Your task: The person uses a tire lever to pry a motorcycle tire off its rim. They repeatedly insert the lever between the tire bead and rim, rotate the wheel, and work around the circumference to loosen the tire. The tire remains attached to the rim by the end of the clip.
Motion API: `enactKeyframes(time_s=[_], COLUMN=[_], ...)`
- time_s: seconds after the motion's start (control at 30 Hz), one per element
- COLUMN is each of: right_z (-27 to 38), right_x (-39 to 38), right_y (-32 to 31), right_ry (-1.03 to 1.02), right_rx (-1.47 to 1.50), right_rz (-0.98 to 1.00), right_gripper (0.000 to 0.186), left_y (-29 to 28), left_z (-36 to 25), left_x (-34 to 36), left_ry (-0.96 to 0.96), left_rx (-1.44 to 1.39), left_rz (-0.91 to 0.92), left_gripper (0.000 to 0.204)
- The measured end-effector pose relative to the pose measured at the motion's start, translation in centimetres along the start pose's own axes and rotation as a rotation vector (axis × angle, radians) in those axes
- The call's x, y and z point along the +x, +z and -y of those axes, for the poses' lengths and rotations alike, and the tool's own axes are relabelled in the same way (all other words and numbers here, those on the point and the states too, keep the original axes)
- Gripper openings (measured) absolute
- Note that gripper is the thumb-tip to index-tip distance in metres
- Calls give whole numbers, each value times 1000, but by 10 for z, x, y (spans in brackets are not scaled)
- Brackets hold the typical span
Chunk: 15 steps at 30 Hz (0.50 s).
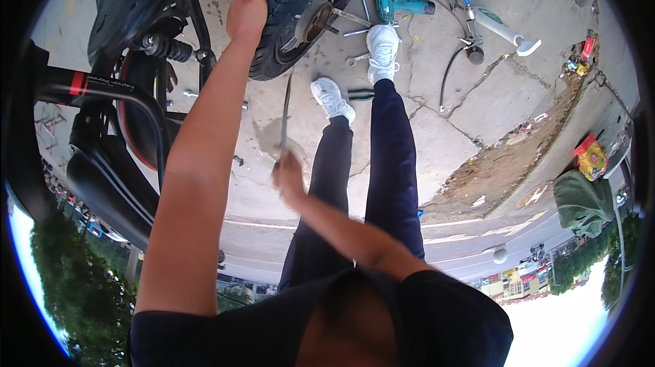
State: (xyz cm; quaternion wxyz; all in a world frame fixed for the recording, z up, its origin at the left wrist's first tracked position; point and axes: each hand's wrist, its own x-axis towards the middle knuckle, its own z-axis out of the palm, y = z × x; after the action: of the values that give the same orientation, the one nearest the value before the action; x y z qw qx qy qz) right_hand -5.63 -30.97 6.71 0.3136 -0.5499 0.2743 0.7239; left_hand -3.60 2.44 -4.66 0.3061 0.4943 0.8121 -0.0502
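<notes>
Our dark shirt (450, 309) sits closest. Our blurred right hand (289, 179) clenches a thin metal bar (284, 118) pointing toward the black-tyred wheel (290, 9); our left hand (248, 12) is at its left edge, grip unclear. That wheel stands tilted on concrete (426, 138), near a teal drill (385, 4).

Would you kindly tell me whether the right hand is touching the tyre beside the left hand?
Apart: the head view plainly shows concrete ground between the right hand and that tyre, crossed by a thin bar.
</notes>
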Motion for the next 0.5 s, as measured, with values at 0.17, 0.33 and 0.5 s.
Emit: enactKeyframes(time_s=[0.17, 0.33, 0.5], right_z=[33, 94, 126], right_x=[-58, -22, -33], right_y=[-8, -45, -33], right_ry=[198, -353, -319], right_rx=[-24, -726, -703], right_rz=[22, 60, 127], right_gripper=[30, 42, 43], left_y=[-18, -27, -27], left_z=[34, 65, 53], left_x=[-4, -28, -33], left_ry=[441, 733, 584], left_rx=[-400, -135, -138], left_rz=[289, 326, 255], left_gripper=[85, 121, 110])
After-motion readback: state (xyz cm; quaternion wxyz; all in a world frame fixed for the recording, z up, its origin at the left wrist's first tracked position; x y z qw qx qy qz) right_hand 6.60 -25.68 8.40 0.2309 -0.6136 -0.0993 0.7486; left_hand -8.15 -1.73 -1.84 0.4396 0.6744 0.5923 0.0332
